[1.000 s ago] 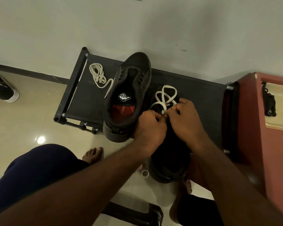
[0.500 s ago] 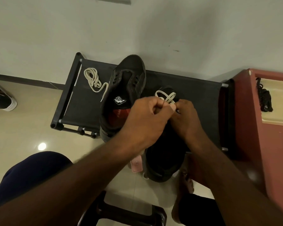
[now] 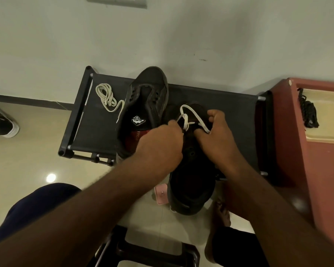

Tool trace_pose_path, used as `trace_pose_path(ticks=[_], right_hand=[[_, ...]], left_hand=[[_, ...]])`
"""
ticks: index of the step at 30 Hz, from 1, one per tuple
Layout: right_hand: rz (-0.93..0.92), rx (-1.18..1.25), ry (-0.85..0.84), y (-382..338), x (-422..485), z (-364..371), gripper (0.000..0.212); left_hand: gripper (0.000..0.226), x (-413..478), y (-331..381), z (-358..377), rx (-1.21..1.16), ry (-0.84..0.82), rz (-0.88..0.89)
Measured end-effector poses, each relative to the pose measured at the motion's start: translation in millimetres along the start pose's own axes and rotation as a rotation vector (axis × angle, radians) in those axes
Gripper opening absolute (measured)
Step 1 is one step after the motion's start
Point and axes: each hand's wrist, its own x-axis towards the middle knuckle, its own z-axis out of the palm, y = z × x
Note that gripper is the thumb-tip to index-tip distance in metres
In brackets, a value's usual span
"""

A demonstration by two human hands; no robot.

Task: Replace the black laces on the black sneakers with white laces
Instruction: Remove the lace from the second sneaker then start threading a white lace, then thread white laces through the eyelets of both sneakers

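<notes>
From the left: a spare lace [image 3: 107, 97] lies coiled on the black surface [image 3: 93, 135], its loose end just beside the left sneaker [image 3: 147, 93], which stands there with bare eyelets. The left hand [image 3: 160, 145] has its fingers [image 3: 174, 125] curled, pinching one run of the lace [image 3: 188, 112] near the toe of the right sneaker [image 3: 191, 182]. That sneaker lies between both hands, its heel projecting past the surface's near edge. The right hand [image 3: 218, 139] pinches the other run between thumb and a finger, with the remaining fingers lifted and loosely spread. The lace crosses itself once above the toe and loops free. I judge the step in hand to be seating this first crossing. Procedure: keep equal tension on both runs, draw them outward and toward the heel until the loop lies down, and check that the ends come out level. Then feed each tip through the next eyelet, without twisting. Limits of view: the left hand covers the eyelets on its side, so I cannot confirm which holes the lace passes. The tips are hidden, and the black upper gives little contrast. At far right, black laces [image 3: 308, 112] lie bundled on a red cabinet [image 3: 326, 180].
</notes>
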Motion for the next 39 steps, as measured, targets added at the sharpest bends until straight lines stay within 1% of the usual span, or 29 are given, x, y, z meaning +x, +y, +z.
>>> trace_pose_path(ticks=[2,3,5,6,7,8,9,10,11,13,14,15,16,17,18,19,20,21,22,23,24,25,26,29,31,33,36,39], right_hand=[[-0.001,-0.015,0.0,-2,-1,0,0.065],[0.001,-0.026,-0.001,-2,-1,0,0.065],[0.002,-0.044,-0.006,-2,-1,0,0.066],[0.003,-0.055,-0.01,-3,-1,1,0.066],[-0.001,-0.061,-0.008,-3,-1,1,0.066],[0.001,-0.066,-0.001,-3,0,2,0.066],[0.006,-0.073,0.007,-4,0,2,0.066],[0.01,-0.077,0.012,-3,1,3,0.066],[0.011,-0.082,0.016,0,4,5,0.067],[0.006,-0.091,0.018,2,8,7,0.065],[0.001,-0.103,0.019,2,8,7,0.064],[0.0,-0.116,0.018,-1,7,6,0.063],[0.01,-0.118,0.016,-4,4,4,0.062],[0.022,-0.114,0.006,-5,3,3,0.062],[0.036,-0.107,-0.004,-5,3,2,0.063],[0.039,-0.102,-0.01,-5,2,1,0.064],[0.032,-0.098,-0.013,-6,2,1,0.064],[0.022,-0.099,-0.012,-5,2,2,0.064],[0.015,-0.099,-0.013,-5,2,2,0.064],[0.013,-0.107,-0.012,-5,2,2,0.064],[0.004,-0.117,-0.008,-4,2,2,0.063],[-0.001,-0.124,-0.007,-4,1,2,0.062],[-0.006,-0.127,-0.006,-3,1,2,0.061],[-0.017,-0.135,-0.008,-2,1,2,0.06],[-0.016,-0.137,-0.018,-1,1,2,0.06],[-0.019,-0.134,-0.02,-1,1,2,0.059],[-0.025,-0.139,-0.016,0,2,1,0.057],[-0.024,-0.146,-0.015,1,2,2,0.057]], left_hand=[[0.017,-1,4,5,0.125,-0.112,0.019],[0.011,2,6,5,0.138,-0.121,0.032],[0.004,7,5,3,0.098,-0.062,0.072],[0.004,9,2,2,0.049,0.003,0.121],[0.006,10,0,0,-0.049,0.096,0.192],[0.011,9,-1,-3,-0.2,0.201,0.267],[0.016,5,0,-8,-0.409,0.263,0.334],[0.02,1,1,-14,-0.677,0.249,0.373],[0.023,-3,2,-19,-0.997,0.135,0.394],[0.026,-10,3,-32,-1.62,-0.155,0.484],[0.027,-14,3,-39,-1.83,-0.251,0.492],[0.027,-18,3,-46,-1.948,-0.3,0.469],[0.028,-18,2,-51,-1.996,-0.294,0.41],[0.028,-17,0,-54,-1.988,-0.272,0.321],[0.029,-14,-3,-54,-1.894,-0.222,0.218],[0.03,-11,-5,-51,-1.69,-0.147,0.126],[0.03,-7,-6,-45,-1.363,-0.048,0.06],[0.025,-5,-8,-38,-0.976,0.074,0.021],[0.016,-4,-9,-30,-0.646,0.157,0.042],[0.012,-4,-9,-22,-0.431,0.177,0.081],[0.021,-4,-7,-14,-0.294,0.145,0.101],[0.029,-5,-5,-6,-0.22,0.087,0.1],[0.032,-4,-5,2,-0.182,0.055,0.087],[0.031,4,-3,20,-0.075,0.123,0.082],[0.03,11,0,29,-0.079,0.173,0.089],[0.029,17,2,33,-0.082,0.184,0.08],[0.033,23,3,34,-0.082,0.215,0.037],[0.029,26,4,32,-0.121,0.222,0.053]])
